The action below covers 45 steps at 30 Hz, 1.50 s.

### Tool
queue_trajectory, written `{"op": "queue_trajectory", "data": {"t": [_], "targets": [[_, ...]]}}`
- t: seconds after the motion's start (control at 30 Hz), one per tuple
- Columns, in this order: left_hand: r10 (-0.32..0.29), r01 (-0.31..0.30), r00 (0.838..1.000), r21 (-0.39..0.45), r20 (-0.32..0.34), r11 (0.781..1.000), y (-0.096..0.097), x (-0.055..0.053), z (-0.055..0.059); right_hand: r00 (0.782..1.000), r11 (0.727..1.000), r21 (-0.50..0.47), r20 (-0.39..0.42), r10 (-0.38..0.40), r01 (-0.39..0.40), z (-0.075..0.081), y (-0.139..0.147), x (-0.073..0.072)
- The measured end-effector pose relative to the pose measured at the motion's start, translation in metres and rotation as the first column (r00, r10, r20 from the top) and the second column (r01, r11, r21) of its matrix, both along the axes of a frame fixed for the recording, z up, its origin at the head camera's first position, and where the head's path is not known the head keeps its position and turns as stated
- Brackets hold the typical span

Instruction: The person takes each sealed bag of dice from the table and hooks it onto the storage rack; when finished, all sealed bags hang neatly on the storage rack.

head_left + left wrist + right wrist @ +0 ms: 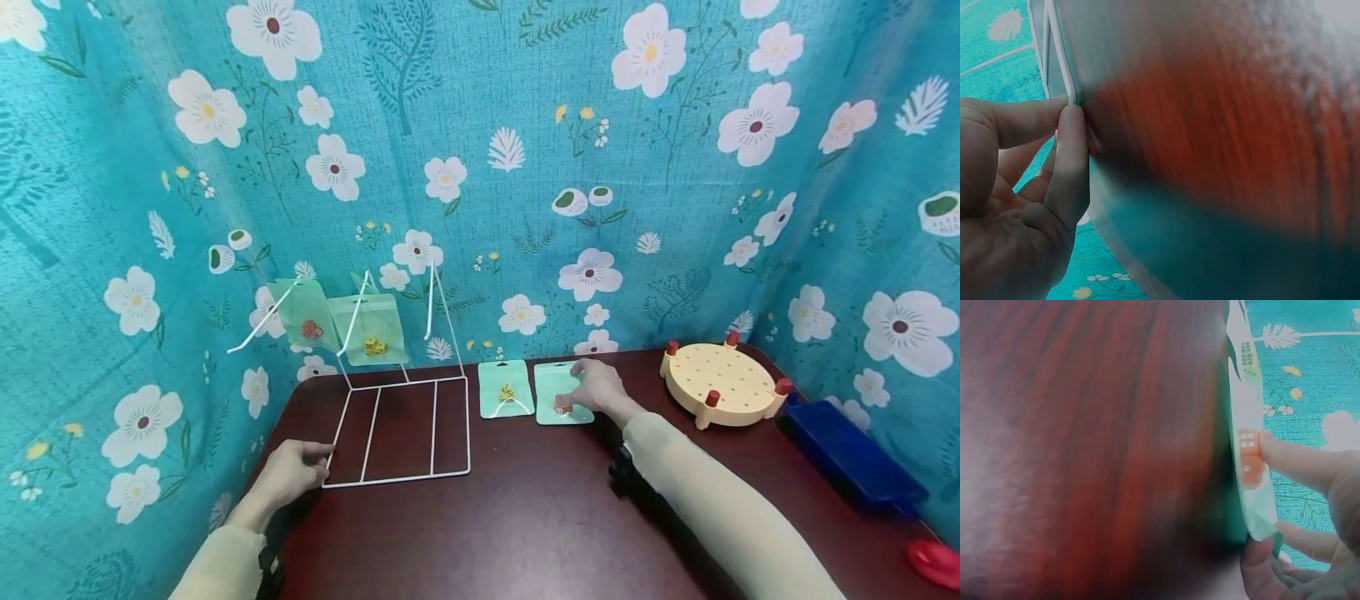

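Observation:
On the table's left side stands a white wire display rack (468, 425). My left hand (288, 475) pinches its left base wire between thumb and finger; the grip also shows in the left wrist view. My right hand (600, 390) is at the right side of a pale green zip bag (549, 385) holding red dice (562, 404). In the right wrist view one digit presses by the dice (1249, 447), while other fingers hold the bag's bent corner (1265, 530). Just left lies a similar bag (491, 379) with yellow dice (507, 392).
Two bags hang from the rack's prongs: one with red dice (300, 304), one with yellow dice (382, 317). Farther right are a round cream pegged board (720, 379), a blue tray (855, 454) and a red object (933, 562). A floral curtain (480, 225) borders the table.

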<state>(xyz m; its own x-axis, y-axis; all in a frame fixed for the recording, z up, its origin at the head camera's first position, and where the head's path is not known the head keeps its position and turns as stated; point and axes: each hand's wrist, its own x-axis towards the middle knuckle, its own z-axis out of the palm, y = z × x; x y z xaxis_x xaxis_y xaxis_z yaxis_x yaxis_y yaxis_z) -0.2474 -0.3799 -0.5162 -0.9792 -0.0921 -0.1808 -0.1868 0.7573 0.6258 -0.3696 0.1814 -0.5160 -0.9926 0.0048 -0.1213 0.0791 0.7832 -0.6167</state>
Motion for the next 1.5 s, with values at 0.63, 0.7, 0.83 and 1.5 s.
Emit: {"op": "queue_trajectory", "data": {"t": [0.63, 0.7, 0.83, 1.5], "targets": [[-0.010, 0.010, 1.000, -0.009, -0.005, 1.000, 0.000, 0.001, 0.000, 0.991, 0.990, -0.119, -0.121, 0.057, -0.071, 0.006, 0.026, 0.015], [-0.010, 0.010, 1.000, -0.010, -0.005, 1.000, 0.000, 0.000, -0.001, 0.985, 0.990, -0.121, -0.164, 0.049, -0.070, 0.009, 0.027, 0.020], [-0.010, 0.010, 1.000, -0.011, -0.005, 1.000, -0.001, -0.001, -0.002, 0.966, 0.988, -0.142, -0.258, 0.018, -0.057, 0.015, 0.029, 0.030], [-0.001, 0.001, 1.000, -0.027, 0.001, 1.000, -0.001, 0.001, -0.002, 0.781, 0.935, -0.323, -0.618, -0.093, -0.144, 0.052, 0.012, 0.093]]}}
